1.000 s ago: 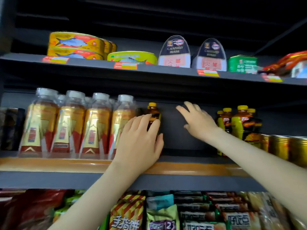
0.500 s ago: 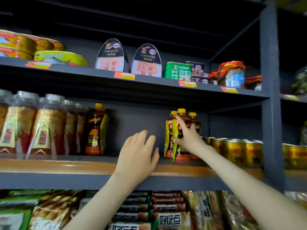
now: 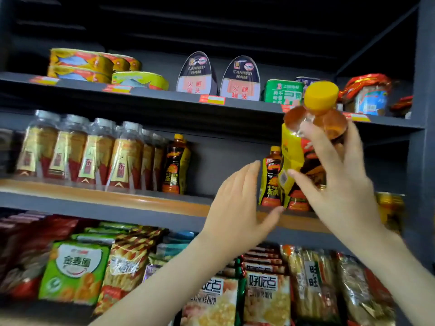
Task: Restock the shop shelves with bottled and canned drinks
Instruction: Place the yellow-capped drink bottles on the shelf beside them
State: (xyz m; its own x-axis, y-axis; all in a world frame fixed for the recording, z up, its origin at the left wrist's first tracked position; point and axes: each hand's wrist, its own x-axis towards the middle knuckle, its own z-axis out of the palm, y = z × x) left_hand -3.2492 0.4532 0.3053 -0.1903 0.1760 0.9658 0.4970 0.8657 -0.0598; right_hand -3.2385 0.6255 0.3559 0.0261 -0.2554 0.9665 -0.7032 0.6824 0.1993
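Observation:
My right hand grips a yellow-capped amber drink bottle, lifted off the middle shelf and tilted toward me. More bottles of the same kind stand on the shelf behind it. One lone bottle of that kind stands further left, beside a row of clear white-capped bottles with gold and red labels. My left hand hovers open in front of the shelf's gap, fingers straight, holding nothing.
The top shelf carries fish tins, canned ham and a green tin. Gold cans sit at the right of the middle shelf by the dark upright post. Snack bags fill the shelf below.
My right hand has closed round a yellow-capped bottle and pulled it up and out from the group. My left hand shifted right, lifting off the shelf edge.

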